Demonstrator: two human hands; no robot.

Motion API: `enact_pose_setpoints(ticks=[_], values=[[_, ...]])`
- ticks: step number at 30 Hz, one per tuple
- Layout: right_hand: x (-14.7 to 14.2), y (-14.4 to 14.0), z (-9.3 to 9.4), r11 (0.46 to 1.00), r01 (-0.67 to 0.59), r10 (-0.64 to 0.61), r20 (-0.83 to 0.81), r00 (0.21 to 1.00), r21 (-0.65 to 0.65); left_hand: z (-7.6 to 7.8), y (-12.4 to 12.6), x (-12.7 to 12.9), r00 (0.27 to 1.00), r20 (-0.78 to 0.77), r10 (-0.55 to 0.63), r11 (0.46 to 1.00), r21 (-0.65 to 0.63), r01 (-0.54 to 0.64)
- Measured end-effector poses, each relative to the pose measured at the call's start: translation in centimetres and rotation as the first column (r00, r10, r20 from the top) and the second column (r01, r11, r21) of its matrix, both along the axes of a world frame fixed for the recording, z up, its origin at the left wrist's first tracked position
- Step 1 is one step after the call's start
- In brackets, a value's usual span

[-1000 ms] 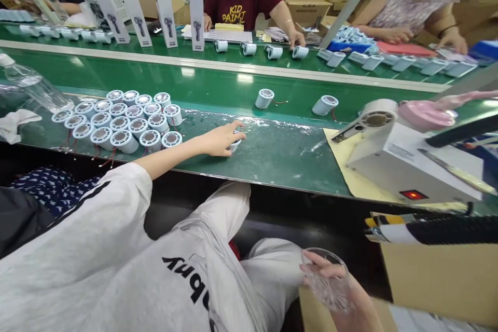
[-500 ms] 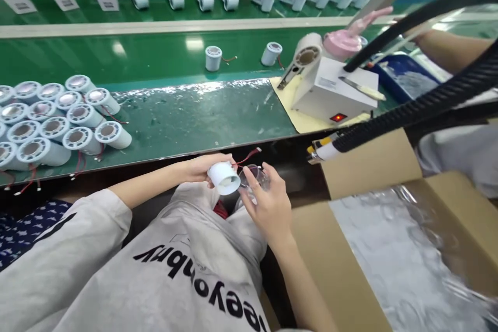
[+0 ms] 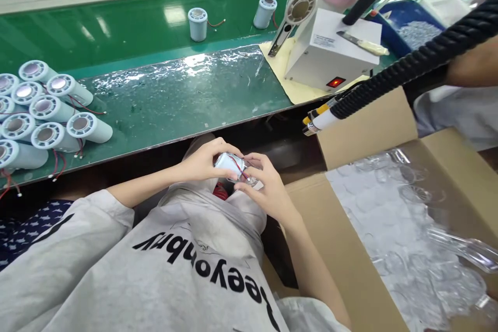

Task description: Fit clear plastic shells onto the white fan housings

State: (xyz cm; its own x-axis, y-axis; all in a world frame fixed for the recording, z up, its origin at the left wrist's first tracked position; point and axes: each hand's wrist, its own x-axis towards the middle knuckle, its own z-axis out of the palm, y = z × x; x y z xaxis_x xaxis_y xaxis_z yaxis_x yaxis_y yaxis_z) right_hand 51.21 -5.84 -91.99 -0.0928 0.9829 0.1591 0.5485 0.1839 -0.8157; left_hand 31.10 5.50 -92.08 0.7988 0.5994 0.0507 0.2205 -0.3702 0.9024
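Over my lap, my left hand (image 3: 206,161) is wrapped round a light blue cylindrical housing (image 3: 226,162) with red wires lying across its side. My right hand (image 3: 270,189) grips a clear plastic cup-like part (image 3: 253,182) at the right end of the housing. The two parts meet between my hands; how far one sits in the other is hidden by my fingers. On the bench to the left stand several like housings (image 3: 47,106) with red and black wires trailing from them.
A green bench (image 3: 182,93) runs ahead, with two housings beyond it. At right are a white box (image 3: 322,59) with a lit red switch, a handheld fan (image 3: 301,5), a black ribbed hose (image 3: 389,70) and a cardboard box (image 3: 322,238) of clear plastic parts.
My hands have come together, bringing the clear part against the housing. The housing has turned, its open end no longer facing me. My view has tipped downward.
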Motion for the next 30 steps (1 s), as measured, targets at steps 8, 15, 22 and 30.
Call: enact_pose_setpoints(ticks=[8, 15, 22, 30], values=[[-0.2, 0.1, 0.1, 0.961, 0.256, -0.278, -0.367, 0.888, -0.108, -1.7, 0.4, -0.1, 0.981, 0.087, -0.174, 0.985, 0.017, 0.173], [0.9, -0.7, -0.6, 0.991, 0.135, -0.124, -0.342, 0.931, 0.008, -0.5, -0.3, 0.2, 0.988, 0.127, -0.082, 0.926, -0.357, 0.123], [1.2, -2.5, -1.1, 0.997, 0.066, -0.057, -0.184, 0.981, 0.045, 0.5, -0.4, -0.4, 0.981, 0.112, -0.155, 0.885, -0.426, 0.189], [0.9, -2.7, -0.2, 0.993, 0.041, -0.084, -0.424, 0.902, -0.109, 1.4, -0.5, -0.8, 0.961, 0.155, -0.229, 0.911, -0.314, 0.268]])
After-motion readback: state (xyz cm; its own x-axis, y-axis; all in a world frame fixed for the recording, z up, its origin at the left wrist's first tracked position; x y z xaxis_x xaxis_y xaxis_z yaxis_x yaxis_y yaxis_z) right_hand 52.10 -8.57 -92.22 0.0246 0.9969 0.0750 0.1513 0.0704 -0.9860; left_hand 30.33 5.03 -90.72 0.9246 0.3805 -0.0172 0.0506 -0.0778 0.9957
